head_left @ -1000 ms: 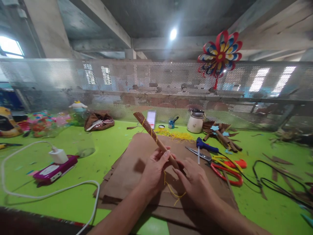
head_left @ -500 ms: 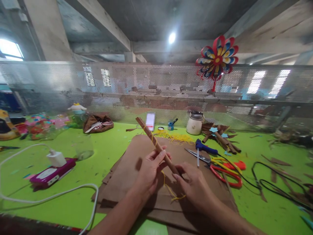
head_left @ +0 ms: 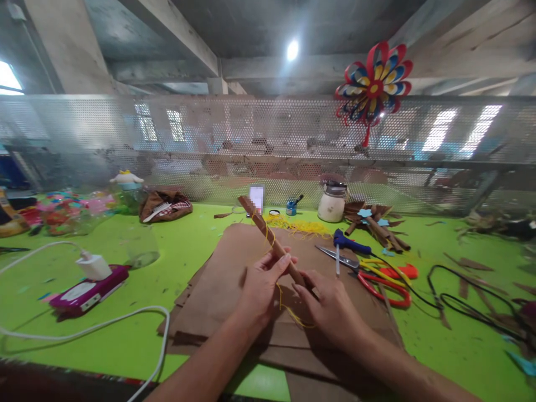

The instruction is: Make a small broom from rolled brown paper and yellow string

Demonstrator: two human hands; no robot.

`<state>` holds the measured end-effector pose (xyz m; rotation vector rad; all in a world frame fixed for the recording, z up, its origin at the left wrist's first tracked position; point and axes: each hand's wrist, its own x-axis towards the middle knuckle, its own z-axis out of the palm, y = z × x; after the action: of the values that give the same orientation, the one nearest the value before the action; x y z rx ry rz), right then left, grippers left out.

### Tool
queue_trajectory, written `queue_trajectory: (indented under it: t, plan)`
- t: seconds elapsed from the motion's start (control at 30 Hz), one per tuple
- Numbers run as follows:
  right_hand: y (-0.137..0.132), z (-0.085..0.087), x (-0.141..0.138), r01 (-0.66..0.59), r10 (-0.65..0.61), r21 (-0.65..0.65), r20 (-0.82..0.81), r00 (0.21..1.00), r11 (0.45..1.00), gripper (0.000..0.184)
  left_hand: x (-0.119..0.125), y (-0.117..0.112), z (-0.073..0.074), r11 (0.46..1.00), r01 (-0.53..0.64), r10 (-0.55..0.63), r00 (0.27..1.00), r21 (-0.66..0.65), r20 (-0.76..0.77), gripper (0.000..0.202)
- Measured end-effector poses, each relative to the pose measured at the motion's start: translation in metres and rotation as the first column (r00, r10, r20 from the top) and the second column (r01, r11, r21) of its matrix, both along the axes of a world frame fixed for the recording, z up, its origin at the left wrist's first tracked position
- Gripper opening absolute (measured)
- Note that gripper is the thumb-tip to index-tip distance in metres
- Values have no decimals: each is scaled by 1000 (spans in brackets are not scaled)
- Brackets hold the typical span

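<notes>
A rolled brown paper tube [head_left: 263, 228] slants up and away to the left, with yellow thread [head_left: 281, 296] wound around it and a loose end hanging below. My left hand [head_left: 263, 282] pinches the tube near its middle, thumb on top. At the tube's lower end, my right hand [head_left: 329, 304] grips it between thumb and fingers. Both hands are above a stack of brown paper sheets [head_left: 209, 290]. Right of them lie scissors [head_left: 383, 285] with red and yellow handles and a blue glue gun [head_left: 352, 243] with its nozzle toward the paper.
Behind the paper are a tangle of yellow thread [head_left: 304, 226], a small blue pot [head_left: 291, 207], a phone [head_left: 256, 200] and a glass jar [head_left: 332, 204]. A purple power strip [head_left: 90, 291] with a white cable stands left. Brown paper rolls [head_left: 383, 231] and a black cord [head_left: 460, 298] lie right.
The camera view has tilted slightly down. The tube's far end has shifted a little to the right in view; both hands keep hold of it. The hanging thread has swung slightly.
</notes>
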<state>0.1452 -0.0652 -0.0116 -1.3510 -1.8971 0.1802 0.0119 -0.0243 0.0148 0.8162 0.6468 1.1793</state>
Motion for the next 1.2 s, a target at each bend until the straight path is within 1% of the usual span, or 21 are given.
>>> queue_trajectory:
  t: [0.1,0.17,0.23,0.33,0.4,0.53,0.6,0.67,0.77,0.87,0.93,1.07,1.13,1.2]
  plan:
    - [-2,1,2,38,-42,49,90,995,998,25,1,1,-1,1000,-19,19,1000,-4,5,33]
    - [-2,4,3,51,-58,58,122,991,997,24,2,1,-1,1000,-15,15,1000,-10,18,32]
    - [-1,7,5,49,-54,50,106,993,998,22,2,1,-1,1000,-16,16,1000,-4,23,30]
    - [1,12,9,26,-27,45,28,999,999,18,0,5,1,998,-59,58,998,35,40,25]
    - [2,14,11,22,-22,6,7,1000,1000,17,-4,9,2,993,-100,97,993,54,60,23]
    - [2,15,12,12,-15,-160,-14,1000,987,18,-12,19,3,982,-175,167,980,66,107,21]
    - [1,13,12,-10,5,-167,-29,1000,986,17,-15,22,3,974,-206,195,973,88,119,19]
    - [0,12,11,-23,20,-142,-21,1000,990,18,-15,23,3,966,-235,222,967,105,125,18]
    - [-3,11,10,-10,12,-114,21,1000,993,20,-14,22,4,963,-253,241,962,92,126,19]
    - [-5,9,9,44,-36,-88,86,996,995,22,-12,20,3,964,-250,238,963,88,128,21]
    - [-5,8,8,94,-84,-51,170,982,994,24,-12,19,3,963,-250,237,963,99,127,22]
    - [-6,8,7,168,-185,78,363,913,983,22,-12,19,2,961,-249,233,963,121,133,23]
    - [-8,9,7,154,-207,160,405,890,975,21,-14,20,3,958,-260,242,960,125,144,23]
    - [-9,10,7,117,-202,227,400,894,967,22,-15,21,3,954,-274,254,954,119,157,22]
